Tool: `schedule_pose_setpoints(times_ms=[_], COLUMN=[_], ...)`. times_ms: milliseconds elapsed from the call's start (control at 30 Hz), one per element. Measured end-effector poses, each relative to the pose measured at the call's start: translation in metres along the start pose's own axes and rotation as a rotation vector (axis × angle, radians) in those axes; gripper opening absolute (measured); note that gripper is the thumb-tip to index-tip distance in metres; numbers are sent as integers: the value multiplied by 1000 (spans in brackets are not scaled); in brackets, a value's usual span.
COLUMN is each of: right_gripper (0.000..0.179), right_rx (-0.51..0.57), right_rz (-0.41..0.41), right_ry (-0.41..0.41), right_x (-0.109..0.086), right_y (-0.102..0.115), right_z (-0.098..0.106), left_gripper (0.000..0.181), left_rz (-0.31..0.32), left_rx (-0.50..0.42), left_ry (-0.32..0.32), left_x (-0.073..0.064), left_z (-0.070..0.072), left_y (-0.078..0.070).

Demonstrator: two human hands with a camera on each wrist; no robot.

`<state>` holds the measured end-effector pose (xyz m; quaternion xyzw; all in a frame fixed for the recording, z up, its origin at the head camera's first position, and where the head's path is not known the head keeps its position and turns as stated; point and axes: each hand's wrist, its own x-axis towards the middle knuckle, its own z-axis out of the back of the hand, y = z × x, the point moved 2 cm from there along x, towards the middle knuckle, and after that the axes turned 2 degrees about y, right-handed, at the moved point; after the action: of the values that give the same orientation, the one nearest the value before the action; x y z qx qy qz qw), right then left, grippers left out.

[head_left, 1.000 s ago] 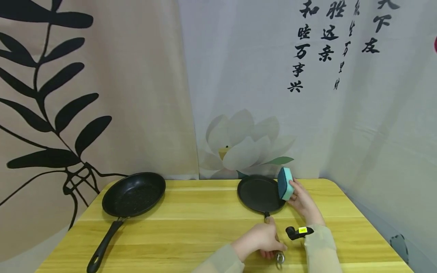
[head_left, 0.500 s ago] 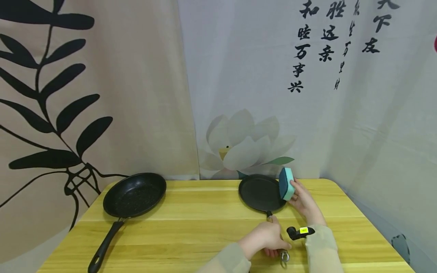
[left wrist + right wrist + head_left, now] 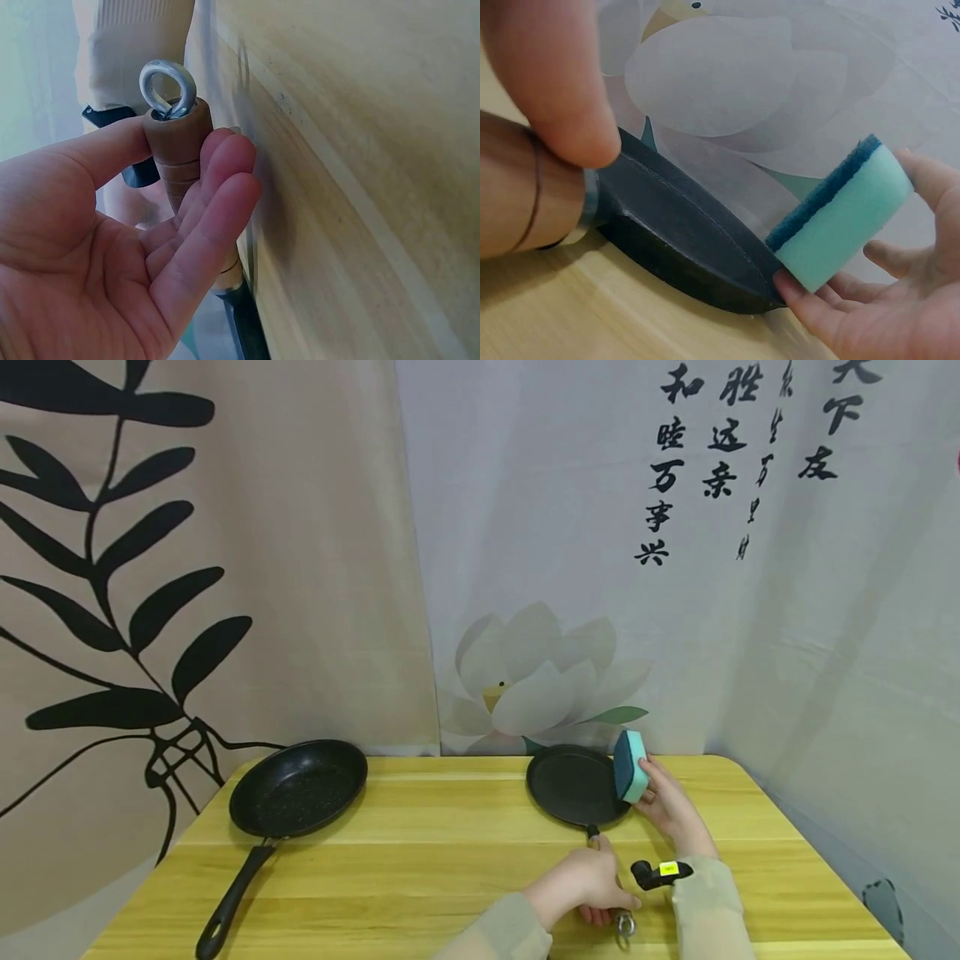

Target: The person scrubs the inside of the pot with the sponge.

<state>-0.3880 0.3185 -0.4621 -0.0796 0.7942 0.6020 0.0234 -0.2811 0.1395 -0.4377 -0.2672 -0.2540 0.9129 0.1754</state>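
Observation:
A flat black crepe pan [image 3: 573, 785] lies at the back right of the table, its far edge near the curtain. My left hand [image 3: 581, 885] grips its wooden handle [image 3: 178, 135], thumb on one side and fingers on the other. A metal ring [image 3: 166, 86] sticks out of the handle's end. My right hand [image 3: 671, 806] holds a sponge [image 3: 632, 766] between thumb and fingers at the pan's right rim. The sponge has a light teal body [image 3: 847, 217] and a dark blue scouring layer facing the pan. In the right wrist view, its lower end is by the rim.
A deeper black frying pan [image 3: 298, 787] stands on the left of the wooden table [image 3: 435, 877], handle toward the front. A black wrist device [image 3: 660, 873] with a yellow label sits at the right sleeve. A printed curtain [image 3: 525, 527] hangs behind the table.
From a second ago to half a second ago, my left hand and the pan's handle end shifted slightly right, and the sponge shifted slightly right too. Since then, almost nothing has moved.

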Motion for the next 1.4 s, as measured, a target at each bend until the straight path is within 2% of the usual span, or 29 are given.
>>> schedule_pose_setpoints(times_ms=[167,333,467,600,733,933,1167,1267,1400], right_gripper=[76,77,75,72,72,70,69,66,66], right_rx=[-4,-3,-37,-123,-216,-239,-274,-325,-431], right_rz=[4,-3,22,89,156,200,230,231,227], right_ry=[9,25,54,62,51,56,117,142,182], right_x=[-1,-1,-2,-5,-11,-21,-29,-28,-21], right_y=[0,3,9,21,33,45,50,49,47], right_z=[-2,-6,-13,-24,-37,-61,-91,-102,-117], left_gripper=[92,93,88,81,73,65,56,57,61], left_rz=[-1,-62,-122,-175,-201,-230,-243,-245,-216], left_rx=[-27,-162,-246,-249,-235,-248,-303,-303,-351], left_ry=[-9,13,21,-4,-38,-100,-172,-207,-249], left_x=[-2,-10,-24,-40,-54,-78,-107,-121,-142], left_z=[0,5,18,35,50,69,93,104,120], left_y=[1,10,18,28,40,71,116,137,166])
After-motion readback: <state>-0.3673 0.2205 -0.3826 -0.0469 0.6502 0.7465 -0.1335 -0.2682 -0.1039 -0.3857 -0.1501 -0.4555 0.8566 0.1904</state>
